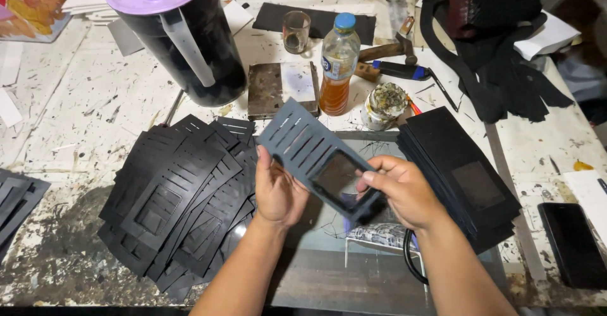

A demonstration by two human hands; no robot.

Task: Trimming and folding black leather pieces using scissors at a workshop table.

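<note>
Obs., head view, left to right.

Far left: paint-spattered white table (76,113), a few dark sheets at its left edge. Fanned pile of black die-cut panels (183,196), slotted, each with a window opening, lying overlapped and loose beside the left forearm. Behind the pile: black jug with purple lid (183,37).

Centre: left hand (278,192) and right hand (401,192) are apart, each closed on one side of a single grey-black slotted panel (319,158). The panel is held in the air above a glass work plate (329,227), tilted, slotted end up and away, window end toward the right hand. Right thumb lies along the window frame; left fingers wrap the left edge.

Behind the hands: metal block (281,88), small glass (296,31), plastic bottle of amber liquid (338,66) with blue cap, open tin of paste (384,106), hammer (389,50).

Right: neat stack of black panels (465,177); black straps (506,82); dark phone (574,243) near the table edge.

Risks (judgement):
- The thin bars between slots look weak; pinching or twisting from both sides could crease them.
- The panel's raised end sits close to the bottle and tin; a swing forward could tip either, wetting the stacks.
- An elbow drawn left could scatter the fanned pile.
</note>
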